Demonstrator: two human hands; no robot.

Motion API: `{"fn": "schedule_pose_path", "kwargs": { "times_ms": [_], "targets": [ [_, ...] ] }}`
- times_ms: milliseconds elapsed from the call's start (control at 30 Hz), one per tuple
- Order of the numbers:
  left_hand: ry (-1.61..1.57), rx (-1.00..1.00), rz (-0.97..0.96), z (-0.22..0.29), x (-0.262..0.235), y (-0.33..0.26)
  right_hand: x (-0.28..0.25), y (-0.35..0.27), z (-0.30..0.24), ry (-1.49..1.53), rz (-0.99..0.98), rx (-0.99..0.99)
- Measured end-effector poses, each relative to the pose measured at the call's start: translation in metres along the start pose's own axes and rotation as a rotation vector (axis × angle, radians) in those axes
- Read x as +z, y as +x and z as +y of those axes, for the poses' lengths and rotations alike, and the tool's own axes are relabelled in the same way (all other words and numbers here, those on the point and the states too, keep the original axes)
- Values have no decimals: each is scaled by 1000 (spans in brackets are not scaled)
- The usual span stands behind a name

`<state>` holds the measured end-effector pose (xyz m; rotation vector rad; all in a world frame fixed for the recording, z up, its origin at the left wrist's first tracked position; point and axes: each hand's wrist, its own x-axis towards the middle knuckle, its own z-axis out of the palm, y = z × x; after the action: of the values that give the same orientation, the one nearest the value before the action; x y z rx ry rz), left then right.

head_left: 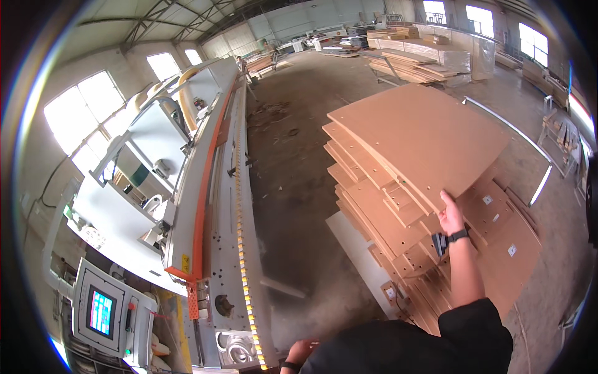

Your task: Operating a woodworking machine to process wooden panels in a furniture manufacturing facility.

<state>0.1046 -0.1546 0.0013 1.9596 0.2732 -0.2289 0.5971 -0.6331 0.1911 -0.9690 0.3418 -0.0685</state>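
Note:
My right hand (pixel 451 215) is at the near corner of the topmost brown board (pixel 417 140), thumb on its upper face and the other fingers hidden at its edge. That board lies on a stack of similar brown panels (pixel 367 196), some with small round holes along their edges. A black watch-like device is strapped to my right wrist. Low in the view, my left hand (pixel 302 351) is beside the near end of the long machine bed (pixel 227 274). My dark sleeve and the lower edge hide part of it, so its fingers are unclear.
A long edge machine with an orange rail (pixel 205 206) runs along the left. Its control panel (pixel 103 311) has a lit screen. More brown panels (pixel 507 249) with small labels lie right of the stack. Further boards (pixel 411 65) are piled at the back.

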Motion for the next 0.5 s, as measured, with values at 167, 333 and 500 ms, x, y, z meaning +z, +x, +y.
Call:
{"fn": "schedule_pose_path", "kwargs": {
  "times_ms": [167,333,500],
  "targets": [
    [324,142,-1,90,-30,55,-35,-124,-20,18,-152,-53],
    [-267,173,-178,146,-35,150,-128,-196,-40,-190,-123,-61],
    [-553,340,131,258,-62,240,-165,-259,-83,-143,25,-92]
  ]
}}
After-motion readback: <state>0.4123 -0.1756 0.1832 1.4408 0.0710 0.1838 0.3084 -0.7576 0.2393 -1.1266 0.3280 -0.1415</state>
